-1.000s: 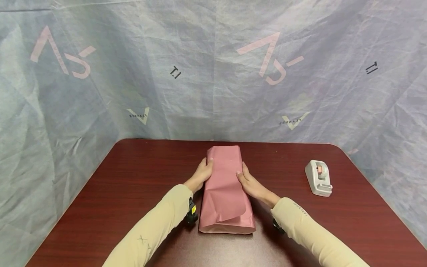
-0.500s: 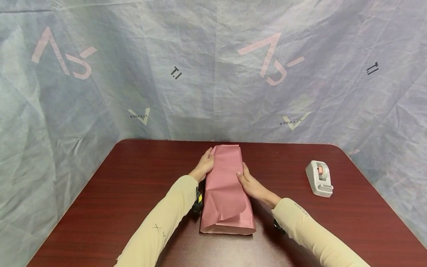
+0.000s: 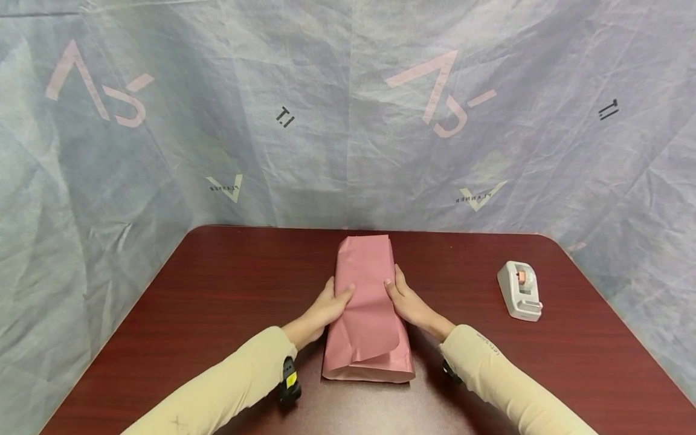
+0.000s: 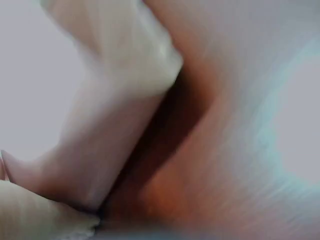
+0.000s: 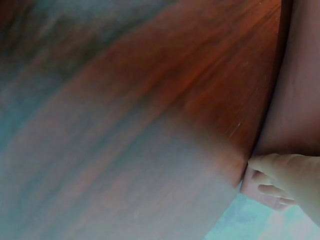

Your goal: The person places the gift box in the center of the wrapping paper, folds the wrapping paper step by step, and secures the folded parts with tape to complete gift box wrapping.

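Observation:
A long parcel (image 3: 365, 272) wrapped in pink paper lies lengthwise on the dark red table. A loose paper flap covers its near part, and its near end shows folded edges. My left hand (image 3: 326, 307) grips the left side about midway, its thumb on top and its fingers along the side. On the opposite edge, my right hand (image 3: 411, 304) holds the parcel in the same way, slightly farther forward. Blur softens the left wrist view, where part of the left hand (image 4: 35, 212) meets the parcel's side. Whatever the paper wraps is hidden.
To the right on the table (image 3: 244, 284) stands a white tape dispenser (image 3: 519, 293) with a roll in it. A grey fabric backdrop (image 3: 348, 121) with printed letters rises behind the table's far edge and along both sides.
My left hand first slid forward along the parcel's left edge, then came back toward me, thumb now farther onto the top. The right hand stays in place.

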A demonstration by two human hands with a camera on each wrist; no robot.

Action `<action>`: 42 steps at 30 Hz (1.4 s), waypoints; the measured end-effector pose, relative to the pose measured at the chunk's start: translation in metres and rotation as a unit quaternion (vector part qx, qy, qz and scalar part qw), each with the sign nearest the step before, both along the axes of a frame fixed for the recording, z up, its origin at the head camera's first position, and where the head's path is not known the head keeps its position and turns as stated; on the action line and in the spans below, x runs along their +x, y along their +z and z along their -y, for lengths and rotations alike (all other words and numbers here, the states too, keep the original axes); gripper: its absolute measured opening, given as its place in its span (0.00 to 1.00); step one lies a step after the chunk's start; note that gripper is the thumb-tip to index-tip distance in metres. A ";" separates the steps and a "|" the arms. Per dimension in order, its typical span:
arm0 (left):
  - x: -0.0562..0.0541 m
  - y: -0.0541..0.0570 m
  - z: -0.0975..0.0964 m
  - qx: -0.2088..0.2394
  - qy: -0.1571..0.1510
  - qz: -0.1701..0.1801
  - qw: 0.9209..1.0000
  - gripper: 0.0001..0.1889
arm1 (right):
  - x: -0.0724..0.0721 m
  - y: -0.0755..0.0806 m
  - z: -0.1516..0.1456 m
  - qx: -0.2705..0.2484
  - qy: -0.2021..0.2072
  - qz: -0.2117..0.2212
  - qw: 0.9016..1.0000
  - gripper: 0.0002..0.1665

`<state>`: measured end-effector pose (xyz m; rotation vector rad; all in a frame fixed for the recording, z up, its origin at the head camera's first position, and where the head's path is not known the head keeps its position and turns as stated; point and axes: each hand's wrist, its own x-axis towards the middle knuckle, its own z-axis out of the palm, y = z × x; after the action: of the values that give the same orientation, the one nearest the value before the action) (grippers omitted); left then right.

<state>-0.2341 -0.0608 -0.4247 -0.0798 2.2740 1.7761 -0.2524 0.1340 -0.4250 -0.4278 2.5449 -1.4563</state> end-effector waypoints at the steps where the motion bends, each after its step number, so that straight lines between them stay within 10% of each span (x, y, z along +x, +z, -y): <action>1: 0.006 0.000 0.001 0.009 -0.004 0.008 1.000 0.42 | 0.000 0.000 0.000 0.003 -0.001 0.002 1.000 0.37; 9: 0.026 0.004 0.008 0.129 -0.048 0.044 0.989 0.43 | -0.001 0.000 0.001 -0.001 -0.009 -0.002 1.000 0.37; 22: 0.050 0.002 0.015 0.187 -0.072 0.054 0.978 0.45 | 0.003 0.001 0.004 0.009 -0.022 -0.002 1.000 0.37; 31: 0.077 0.006 0.021 0.002 -0.122 0.010 0.992 0.69 | 0.002 -0.002 0.002 -0.002 -0.016 0.004 1.000 0.37; 42: 0.102 -0.007 0.011 -0.182 -0.096 -0.167 0.964 0.58 | 0.002 -0.001 0.002 0.006 -0.013 0.011 1.000 0.38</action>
<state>-0.1325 -0.0714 -0.4318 0.3899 2.7131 1.3380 -0.2507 0.1320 -0.4259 -0.3759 2.5488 -1.4468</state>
